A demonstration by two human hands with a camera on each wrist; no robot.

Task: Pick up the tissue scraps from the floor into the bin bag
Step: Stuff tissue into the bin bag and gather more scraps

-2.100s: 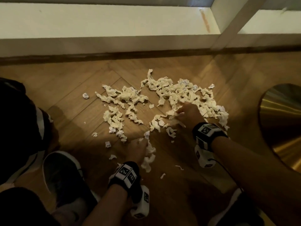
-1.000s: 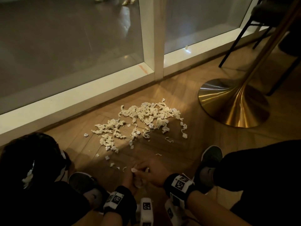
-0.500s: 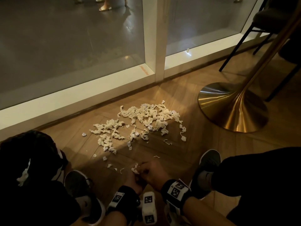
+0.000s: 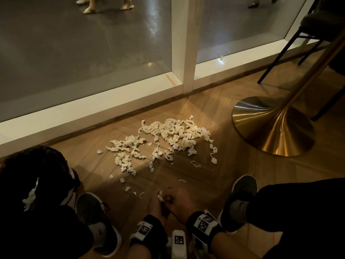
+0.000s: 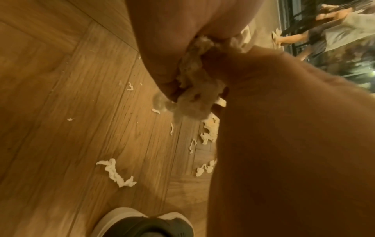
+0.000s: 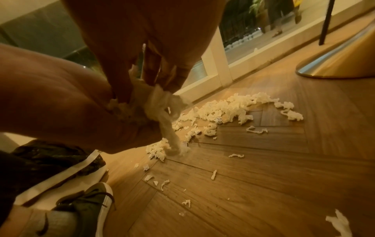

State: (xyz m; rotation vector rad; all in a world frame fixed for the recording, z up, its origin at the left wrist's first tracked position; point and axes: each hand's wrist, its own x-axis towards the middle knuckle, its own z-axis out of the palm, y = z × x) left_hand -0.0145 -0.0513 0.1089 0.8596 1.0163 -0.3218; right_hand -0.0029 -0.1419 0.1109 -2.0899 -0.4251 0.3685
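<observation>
A person crouches on a herringbone wood floor (image 4: 214, 176) hemmed in by a white window sill (image 4: 93, 107) ahead, a brass table base (image 4: 272, 128) to the right and a black bin bag (image 4: 37, 176) at the left knee, leaving a bare strip of boards between the shoes (image 4: 240, 200) and the litter. Dark chair legs (image 4: 276, 57) stand beyond the base, near the glass.

Both hands meet low in front of the body, between the knees. The left hand (image 4: 156, 205) and the right hand (image 4: 179, 199) are pressed together, fingers curled around a shared wad of tissue (image 5: 194, 96) (a twisted tail of it dangles below the fingers in the right wrist view). Each wrist wears a black band with a printed marker.

The tissue scraps (image 4: 168, 139) lie mostly in one pale, crinkled heap on the boards midway between the sill and the hands, just left of the brass base, with a looser trail of small shreds (image 4: 128, 187) running back toward the left hand. White tissue shows at the bin bag's mouth.
</observation>
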